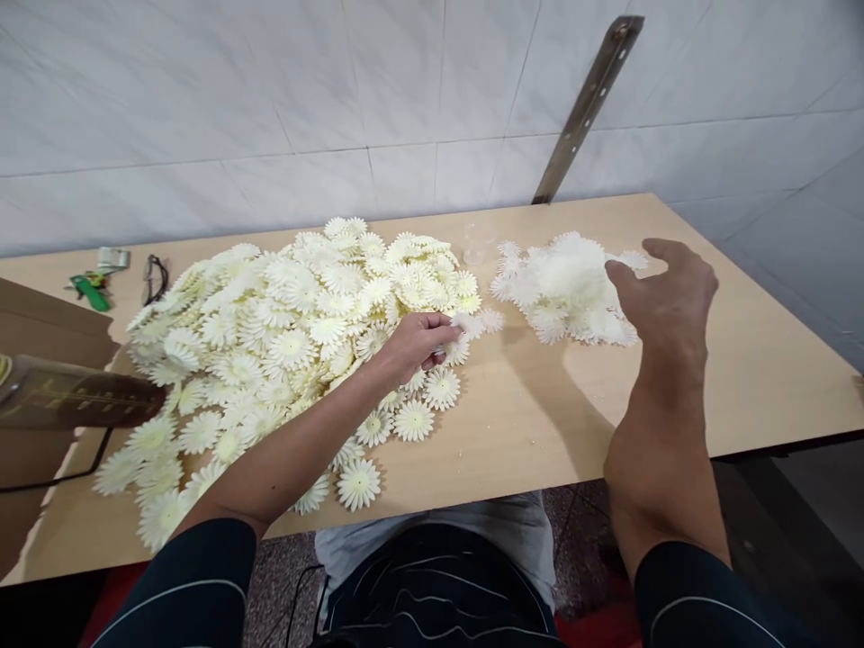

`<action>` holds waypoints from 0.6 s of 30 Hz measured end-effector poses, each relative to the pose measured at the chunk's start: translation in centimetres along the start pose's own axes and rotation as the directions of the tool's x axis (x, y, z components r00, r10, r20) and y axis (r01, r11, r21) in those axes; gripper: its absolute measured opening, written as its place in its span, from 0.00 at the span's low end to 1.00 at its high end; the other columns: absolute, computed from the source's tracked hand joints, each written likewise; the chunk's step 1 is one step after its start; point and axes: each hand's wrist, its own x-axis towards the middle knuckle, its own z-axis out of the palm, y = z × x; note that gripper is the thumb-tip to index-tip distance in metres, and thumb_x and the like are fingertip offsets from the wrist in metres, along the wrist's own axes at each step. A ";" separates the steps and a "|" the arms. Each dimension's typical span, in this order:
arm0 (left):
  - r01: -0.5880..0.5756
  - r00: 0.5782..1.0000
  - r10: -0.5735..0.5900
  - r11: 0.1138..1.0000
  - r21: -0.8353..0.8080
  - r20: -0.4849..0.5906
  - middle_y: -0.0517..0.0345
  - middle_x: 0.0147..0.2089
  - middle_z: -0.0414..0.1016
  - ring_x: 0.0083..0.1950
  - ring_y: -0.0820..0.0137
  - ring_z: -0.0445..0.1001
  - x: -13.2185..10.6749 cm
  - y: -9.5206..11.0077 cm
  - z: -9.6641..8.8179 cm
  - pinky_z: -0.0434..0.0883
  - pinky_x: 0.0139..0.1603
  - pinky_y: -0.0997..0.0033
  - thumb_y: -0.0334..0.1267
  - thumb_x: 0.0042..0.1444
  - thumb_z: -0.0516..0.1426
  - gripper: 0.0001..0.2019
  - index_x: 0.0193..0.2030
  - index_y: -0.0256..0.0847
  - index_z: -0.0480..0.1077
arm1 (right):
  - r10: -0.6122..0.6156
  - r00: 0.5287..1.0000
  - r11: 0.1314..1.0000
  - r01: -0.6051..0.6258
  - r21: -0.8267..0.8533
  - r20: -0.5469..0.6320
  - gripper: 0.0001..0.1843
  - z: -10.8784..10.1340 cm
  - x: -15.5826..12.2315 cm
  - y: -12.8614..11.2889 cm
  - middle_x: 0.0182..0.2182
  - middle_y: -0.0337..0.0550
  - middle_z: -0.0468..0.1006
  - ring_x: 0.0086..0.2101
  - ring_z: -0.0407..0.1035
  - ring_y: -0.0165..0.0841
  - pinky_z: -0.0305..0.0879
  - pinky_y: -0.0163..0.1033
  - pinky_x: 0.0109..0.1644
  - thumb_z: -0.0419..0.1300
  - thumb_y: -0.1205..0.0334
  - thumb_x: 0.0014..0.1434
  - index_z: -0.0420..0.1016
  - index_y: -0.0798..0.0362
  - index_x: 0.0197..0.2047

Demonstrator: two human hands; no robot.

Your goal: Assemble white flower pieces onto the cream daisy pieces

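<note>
My left hand (pixel 427 342) is at the right edge of a large heap of pale yellow-white artificial flower petal layers (pixel 290 333). Its thumb and fingers are pinched on a small white artificial flower petal layer (pixel 467 326). Another white layer (pixel 490 320) shows just beyond it. To the right lies a smaller pile of thin, whiter petal layers (pixel 563 292). Over that pile's right side hovers my right hand (pixel 665 288), thumb and fingers spread apart, with nothing visible between them.
At the left stand a cardboard box (pixel 40 333) and a brownish bottle-like container (pixel 81 393). A green-handled tool (pixel 91 292) and a black cable loop (pixel 156 279) lie at the back left. A perforated metal bar (pixel 587 108) leans against the tiled wall (pixel 405 72) behind the table (pixel 735 360).
</note>
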 end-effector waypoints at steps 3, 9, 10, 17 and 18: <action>-0.001 1.000 0.001 1.000 0.017 -0.021 0.66 0.23 0.65 0.19 0.82 0.62 0.0 -0.1 0.1 0.50 0.19 0.77 0.35 0.59 0.74 0.17 0.27 0.38 0.71 | -0.013 0.991 0.987 0.034 0.157 -0.137 0.07 0.6 -1.5 -1.9 0.46 0.57 0.85 0.30 0.68 0.34 0.72 0.51 0.48 0.70 0.64 0.65 0.84 0.55 0.47; -0.016 0.999 0.018 0.999 0.049 -0.048 0.65 0.24 0.67 0.18 0.82 0.63 -0.4 0.3 0.4 0.53 0.18 0.77 0.34 0.61 0.73 0.16 0.28 0.38 0.72 | -0.371 0.797 0.848 0.082 0.523 0.476 0.24 3.3 -6.9 -7.3 0.36 0.47 0.84 0.27 0.68 0.35 0.64 0.42 0.33 0.72 0.37 0.62 0.85 0.50 0.45; -0.024 0.999 0.026 0.998 0.052 -0.045 0.65 0.24 0.67 0.18 0.82 0.63 -0.5 0.3 0.4 0.54 0.18 0.77 0.35 0.61 0.73 0.16 0.28 0.38 0.73 | -0.388 0.758 0.851 0.076 0.520 0.524 0.24 3.7 -7.4 -7.7 0.34 0.46 0.84 0.27 0.67 0.34 0.63 0.42 0.33 0.72 0.36 0.61 0.85 0.50 0.43; -0.090 0.995 0.094 0.988 0.129 -0.029 0.67 0.23 0.67 0.19 0.81 0.65 -0.7 0.2 0.5 0.53 0.18 0.77 0.37 0.59 0.71 0.11 0.32 0.38 0.76 | -0.334 0.707 0.852 -0.057 0.521 0.624 0.33 4.9 -7.7 -7.9 0.20 0.37 0.66 0.24 0.57 0.31 0.51 0.40 0.28 0.67 0.28 0.63 0.75 0.50 0.26; -0.102 0.994 0.106 0.985 0.137 -0.025 0.66 0.23 0.68 0.19 0.80 0.66 -0.7 0.2 0.5 0.53 0.18 0.77 0.37 0.59 0.71 0.09 0.33 0.38 0.76 | -0.307 0.682 0.846 -0.123 0.518 0.664 0.34 4.9 -7.6 -7.8 0.19 0.35 0.63 0.23 0.55 0.30 0.50 0.40 0.27 0.68 0.26 0.61 0.73 0.49 0.25</action>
